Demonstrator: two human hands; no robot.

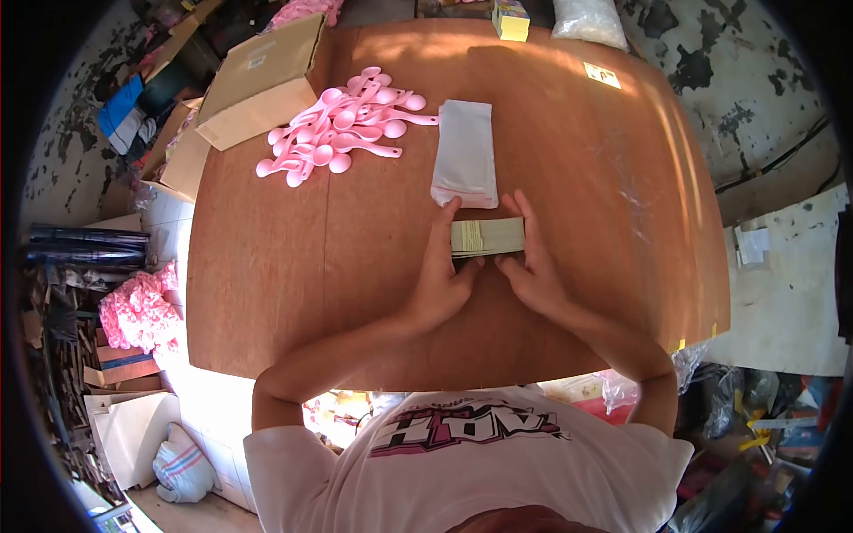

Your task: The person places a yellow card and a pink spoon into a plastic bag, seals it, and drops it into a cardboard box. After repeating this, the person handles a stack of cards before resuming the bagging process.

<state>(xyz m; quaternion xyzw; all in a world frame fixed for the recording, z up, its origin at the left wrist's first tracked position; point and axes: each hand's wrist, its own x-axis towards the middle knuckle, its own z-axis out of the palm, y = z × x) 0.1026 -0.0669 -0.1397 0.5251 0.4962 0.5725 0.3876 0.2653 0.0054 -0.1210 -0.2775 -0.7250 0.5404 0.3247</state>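
A thick stack of small pale cards (pixel 498 235) with some print on its left part sits between my two hands on the brown table. My left hand (pixel 443 271) grips the stack's left end, its thumb along the near edge. At the right end, my right hand (pixel 533 274) clasps the stack in the same way. Just beyond the stack lies a pile of clear plastic sleeves (pixel 466 151), close to my left fingertips. Further left is a heap of pink plastic spoons (pixel 342 124), one handle touching or nearly touching the sleeves.
A cardboard box (pixel 264 80) stands on the table's far left corner, beside the spoons. At the far edge are a yellow block of cards (pixel 511 19) and a bag of white material (pixel 589 21). A printed card (pixel 602 75) lies at the far right of the wooden table (pixel 258 266).
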